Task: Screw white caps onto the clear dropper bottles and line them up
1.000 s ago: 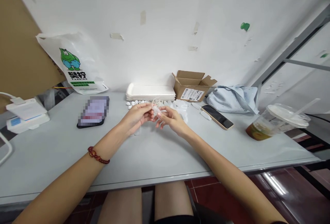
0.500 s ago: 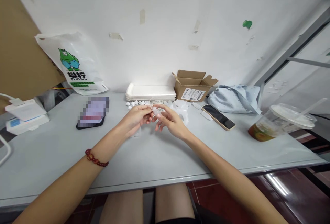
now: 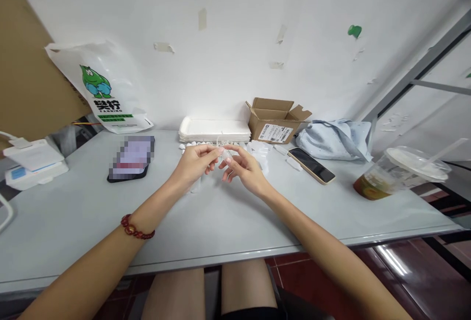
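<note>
In the middle of the grey table, my left hand [image 3: 195, 161] is closed in a pinch, and a thin white cord-like strand [image 3: 218, 139] sticks up at its fingertips. My right hand [image 3: 246, 167] faces it, thumb and forefinger closed on a small translucent plastic piece [image 3: 226, 154]. The fingertips of both hands meet around this piece, so its exact shape is hidden. Small white pieces [image 3: 183, 147] lie in a row just behind the hands. Translucent plastic pieces [image 3: 260, 150] are heaped beyond my right hand. Another clear piece [image 3: 196, 185] lies partly hidden beside my left hand.
Against the wall are a stack of white trays [image 3: 215, 128], an open cardboard box [image 3: 274, 119] and a light blue cloth bag [image 3: 334, 138]. A phone [image 3: 312, 165] and a drink cup [image 3: 397, 173] are right; another phone [image 3: 131, 158], a plastic bag [image 3: 106, 84] and white boxes [image 3: 35, 163] left.
The fingertips have shifted slightly around the translucent piece, and the white strand stands up more plainly above the left fingers. The view has tilted a little; objects on the table stay put.
</note>
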The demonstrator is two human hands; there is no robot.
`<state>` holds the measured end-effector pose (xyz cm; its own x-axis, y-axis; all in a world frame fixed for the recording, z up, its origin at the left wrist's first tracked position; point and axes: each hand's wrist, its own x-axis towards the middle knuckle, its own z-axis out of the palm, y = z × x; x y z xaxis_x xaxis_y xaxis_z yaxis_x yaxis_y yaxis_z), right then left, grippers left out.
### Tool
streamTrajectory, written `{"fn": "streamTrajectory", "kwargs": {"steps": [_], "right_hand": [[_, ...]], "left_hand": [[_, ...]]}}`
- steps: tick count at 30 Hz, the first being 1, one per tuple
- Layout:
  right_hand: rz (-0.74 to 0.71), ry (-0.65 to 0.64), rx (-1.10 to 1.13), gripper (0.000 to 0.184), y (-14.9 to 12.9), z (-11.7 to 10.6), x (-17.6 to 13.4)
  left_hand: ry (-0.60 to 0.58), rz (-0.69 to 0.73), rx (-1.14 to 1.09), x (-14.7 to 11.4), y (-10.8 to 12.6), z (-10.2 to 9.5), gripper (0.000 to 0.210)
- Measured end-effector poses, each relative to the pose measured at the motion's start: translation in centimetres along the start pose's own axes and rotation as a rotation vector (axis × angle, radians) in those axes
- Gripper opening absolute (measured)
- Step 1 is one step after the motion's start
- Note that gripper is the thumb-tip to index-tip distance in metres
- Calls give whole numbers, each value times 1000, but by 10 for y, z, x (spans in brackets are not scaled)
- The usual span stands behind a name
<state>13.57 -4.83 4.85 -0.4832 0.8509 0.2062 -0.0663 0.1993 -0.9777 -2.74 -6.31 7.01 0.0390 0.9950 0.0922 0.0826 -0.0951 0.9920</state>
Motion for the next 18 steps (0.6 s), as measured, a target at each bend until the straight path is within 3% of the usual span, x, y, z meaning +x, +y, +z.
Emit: {"fn": "streamTrajectory", "kwargs": {"steps": [8,12,15,18], "right_hand": [[49,-6,32,40,3,2,1],[68,39,-2,37,3,3,1],[77,92,-22,33,3,3,1],[85,132,-17,33,5,2,2]], "left_hand": [[-57,30,33,1,-2,-1,27],[-62,63,179,1,1,-1,28],[76,174,434,-1,-2,0,21],[232,437,680,-2,-8,2,22]]}}
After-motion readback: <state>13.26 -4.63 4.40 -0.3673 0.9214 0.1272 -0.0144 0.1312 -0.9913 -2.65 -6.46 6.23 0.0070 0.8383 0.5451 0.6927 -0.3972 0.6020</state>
